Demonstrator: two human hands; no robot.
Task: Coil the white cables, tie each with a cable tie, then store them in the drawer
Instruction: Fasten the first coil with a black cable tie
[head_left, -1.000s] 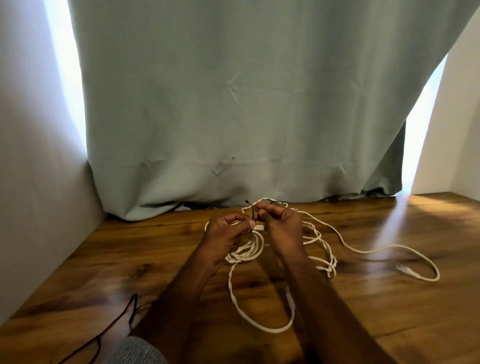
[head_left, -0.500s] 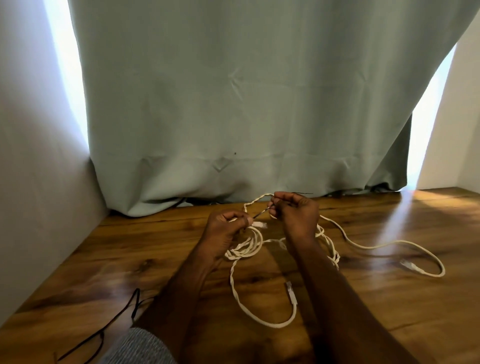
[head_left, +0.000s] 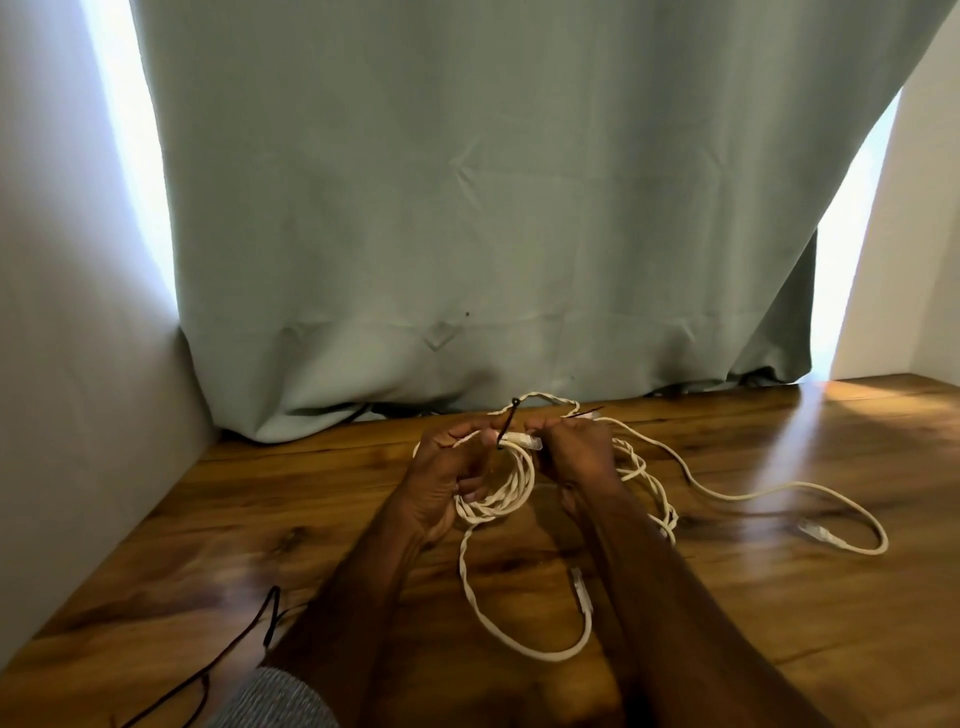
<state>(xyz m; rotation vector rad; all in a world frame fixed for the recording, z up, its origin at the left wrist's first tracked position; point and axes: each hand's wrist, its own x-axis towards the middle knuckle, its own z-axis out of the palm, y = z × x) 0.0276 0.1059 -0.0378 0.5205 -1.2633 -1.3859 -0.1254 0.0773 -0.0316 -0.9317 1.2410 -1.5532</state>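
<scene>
Both hands are back together over the coil compared to half a second ago, when the right one had pulled up and away to the right. Left hand (head_left: 441, 478) has its fingers curled through the coil (head_left: 501, 486), gripping the bundle of loops, thumb and forefinger up at the top. Right hand (head_left: 574, 454) is clenched, pinching the white plug end (head_left: 527, 441) right at the top of the coil, so the two sets of knuckles are nearly touching again. The tie (head_left: 506, 428) now wraps the top of the coil and sticks up at an angle between the hands; earlier it was just a thin line stretched between them. It's a skinny black strip with a little knob at the tip.

The cable is white and twisted, kind of rope-like, a few round loops in the coil. The rest of it trails loose: one big U-shaped loop toward me with a clear plug (head_left: 581, 590) lying on the table (head_left: 779, 597), more tangle behind the right wrist, and a long tail swinging out right to another plug (head_left: 815, 532). Table is glossy dark wood with heavy grain. A thin black cord (head_left: 270, 616) lies at bottom left near a grey knit sleeve (head_left: 275, 699). Behind everything hangs a matte grey-green curtain (head_left: 493, 208), creased, hem bunched on the table.
</scene>
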